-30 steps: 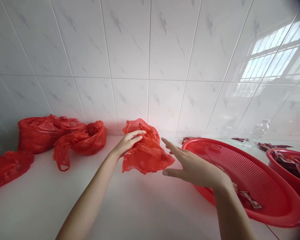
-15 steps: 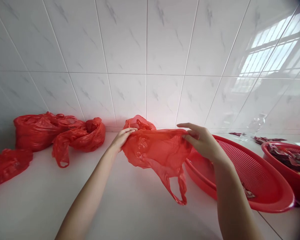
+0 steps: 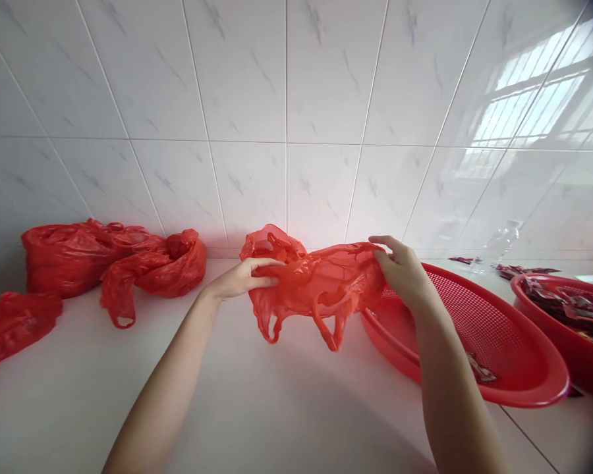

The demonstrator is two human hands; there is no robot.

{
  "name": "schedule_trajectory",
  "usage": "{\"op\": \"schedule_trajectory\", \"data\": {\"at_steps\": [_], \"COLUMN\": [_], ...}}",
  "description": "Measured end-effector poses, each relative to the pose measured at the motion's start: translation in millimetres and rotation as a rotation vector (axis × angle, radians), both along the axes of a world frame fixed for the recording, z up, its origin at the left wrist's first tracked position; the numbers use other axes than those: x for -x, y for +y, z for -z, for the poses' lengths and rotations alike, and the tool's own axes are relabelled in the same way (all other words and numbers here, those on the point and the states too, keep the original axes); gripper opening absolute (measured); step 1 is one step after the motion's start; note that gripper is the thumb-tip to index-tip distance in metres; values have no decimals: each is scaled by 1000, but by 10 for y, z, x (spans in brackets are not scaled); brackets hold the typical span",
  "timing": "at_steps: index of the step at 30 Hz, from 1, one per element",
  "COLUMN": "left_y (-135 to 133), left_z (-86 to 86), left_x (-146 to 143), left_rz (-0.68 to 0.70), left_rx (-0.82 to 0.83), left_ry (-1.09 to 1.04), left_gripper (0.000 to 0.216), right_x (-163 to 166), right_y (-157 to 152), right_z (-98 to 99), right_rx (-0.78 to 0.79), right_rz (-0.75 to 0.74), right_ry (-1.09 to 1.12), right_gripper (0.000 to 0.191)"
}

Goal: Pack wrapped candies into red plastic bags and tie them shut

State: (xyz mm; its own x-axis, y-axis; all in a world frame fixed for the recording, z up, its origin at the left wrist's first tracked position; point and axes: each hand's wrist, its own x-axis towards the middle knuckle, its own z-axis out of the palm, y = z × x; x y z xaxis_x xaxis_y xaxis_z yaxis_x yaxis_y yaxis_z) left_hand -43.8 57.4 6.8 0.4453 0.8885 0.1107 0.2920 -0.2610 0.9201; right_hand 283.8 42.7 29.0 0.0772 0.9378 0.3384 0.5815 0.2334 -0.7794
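Note:
A thin red plastic bag [image 3: 306, 286] is stretched between my two hands above the white counter, its loop handles hanging down toward me. My left hand [image 3: 242, 278] grips the bag's left end, with some fingers hidden in the folds. At the opposite end, my right hand [image 3: 400, 266] pinches the bag's upper corner. Another crumpled red bag [image 3: 271, 240] sits just behind, against the tiled wall. To the right, partly behind my right forearm, a large red perforated basket [image 3: 494, 329] stands tilted, with a few small wrapped packets [image 3: 480, 368] inside.
Several filled red bags [image 3: 74, 260] stand at the left by the wall, and another red bag [image 3: 20, 322] lies nearer. At far right is a red basin [image 3: 528, 303] of dark packets. A clear plastic bottle [image 3: 501, 243] and loose packets [image 3: 524, 270] lie behind it.
The held bag has swung and bunched up, so both handles now show below it. My left hand has shifted its hold slightly right; my right hand has moved slightly right and closed on the corner.

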Motion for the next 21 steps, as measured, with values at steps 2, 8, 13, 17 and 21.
{"op": "schedule_trajectory", "data": {"at_steps": [2, 8, 13, 17, 21], "left_y": [-7, 38, 35, 54, 155], "left_z": [7, 58, 88, 168, 337], "left_x": [-28, -19, -79, -137, -115], "left_rz": [-23, -178, -86, -75, -24], "left_rx": [43, 198, 330, 337, 331], "left_ry": [-3, -39, 33, 176, 401], "left_gripper": [42, 38, 40, 42, 48], "right_x": [26, 216, 546, 762, 864], "right_y": [-48, -409, -702, -651, -456], "right_z": [-17, -170, -184, 8, 222], "right_rx": [-46, -337, -235, -3, 168], "right_rz": [10, -150, -707, -935, -591], "right_ry": [-64, -79, -279, -707, -1085], "right_gripper": [48, 41, 32, 33, 36]}}
